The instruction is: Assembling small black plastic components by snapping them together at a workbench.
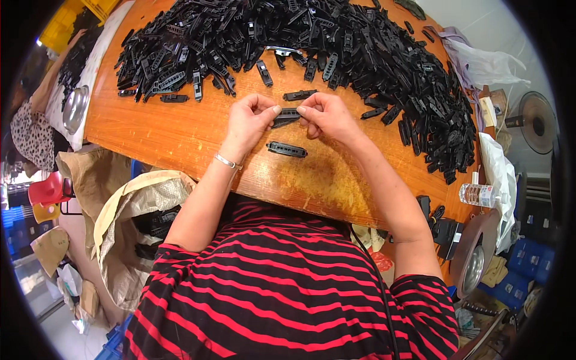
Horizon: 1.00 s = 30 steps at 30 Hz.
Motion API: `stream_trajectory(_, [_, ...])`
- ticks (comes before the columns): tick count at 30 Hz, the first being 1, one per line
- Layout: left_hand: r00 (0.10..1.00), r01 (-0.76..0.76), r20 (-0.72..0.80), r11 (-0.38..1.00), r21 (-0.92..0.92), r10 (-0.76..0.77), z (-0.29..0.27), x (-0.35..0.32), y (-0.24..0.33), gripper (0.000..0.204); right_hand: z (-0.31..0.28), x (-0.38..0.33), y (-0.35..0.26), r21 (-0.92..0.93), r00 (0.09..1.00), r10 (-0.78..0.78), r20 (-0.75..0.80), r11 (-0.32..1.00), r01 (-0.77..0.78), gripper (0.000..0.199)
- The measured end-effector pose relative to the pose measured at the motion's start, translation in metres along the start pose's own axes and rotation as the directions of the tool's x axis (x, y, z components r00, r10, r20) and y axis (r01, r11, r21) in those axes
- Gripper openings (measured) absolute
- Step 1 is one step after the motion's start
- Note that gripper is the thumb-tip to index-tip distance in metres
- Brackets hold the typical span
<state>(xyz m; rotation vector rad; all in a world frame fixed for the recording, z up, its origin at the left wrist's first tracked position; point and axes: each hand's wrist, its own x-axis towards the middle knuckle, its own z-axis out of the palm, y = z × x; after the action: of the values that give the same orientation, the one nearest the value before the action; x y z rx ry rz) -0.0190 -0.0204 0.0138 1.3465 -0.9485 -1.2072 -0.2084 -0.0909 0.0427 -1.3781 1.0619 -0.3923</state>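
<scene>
A slim black plastic piece is held just above the bench, or against it; which of the two cannot be told. Its left end is pinched between thumb and fingers by the left grip, and its right end is pinched likewise by the right grip. Since only the ends are held, the piece could be twisted or flicked loose if the two sides were pressed unevenly, and its thin body might be cracked by too much force. Were it dropped, it could be confused with the similar loose piece nearer the body or the one just beyond. Parts might also be slid down from the large black heap if its edge were knocked. The bench is topped in orange-brown wood, worn pale near its front edge. To the left, an open woven sack and a red chair are seen; to the right, a clear bottle is laid beside white plastic, with blue crates placed lower down.
</scene>
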Motion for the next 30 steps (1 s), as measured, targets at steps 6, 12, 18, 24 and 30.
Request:
stream_trajectory(6, [0.998,0.028,-0.057,0.994,0.105,-0.022,0.005,-0.004,-0.012,0.012,0.0,0.009,0.007,-0.019,1.0,0.002,-0.007,1.0,-0.002,0.014])
stream_trajectory(12, [0.996,-0.015,-0.082,0.975,0.221,0.034,0.002,-0.003,-0.031,0.015,0.0,0.011,0.01,-0.039,0.999,0.034,-0.003,0.999,-0.034,0.015])
stream_trajectory(18, [0.995,0.049,0.059,0.908,0.416,-0.08,-0.012,0.009,-0.014,0.017,-0.001,0.025,-0.007,-0.098,0.967,0.24,0.09,0.968,-0.231,0.02])
stream_trajectory(24, [0.982,0.051,0.115,0.799,0.599,-0.149,-0.018,0.021,-0.01,0.025,-0.003,0.026,-0.008,-0.16,0.952,0.286,0.107,0.95,-0.267,0.023])
stream_trajectory(30, [0.997,0.02,0.026,0.606,0.795,-0.066,-0.015,0.023,0.012,0.037,0.001,0.018,-0.01,-0.193,0.971,0.232,0.06,0.957,-0.217,0.023])
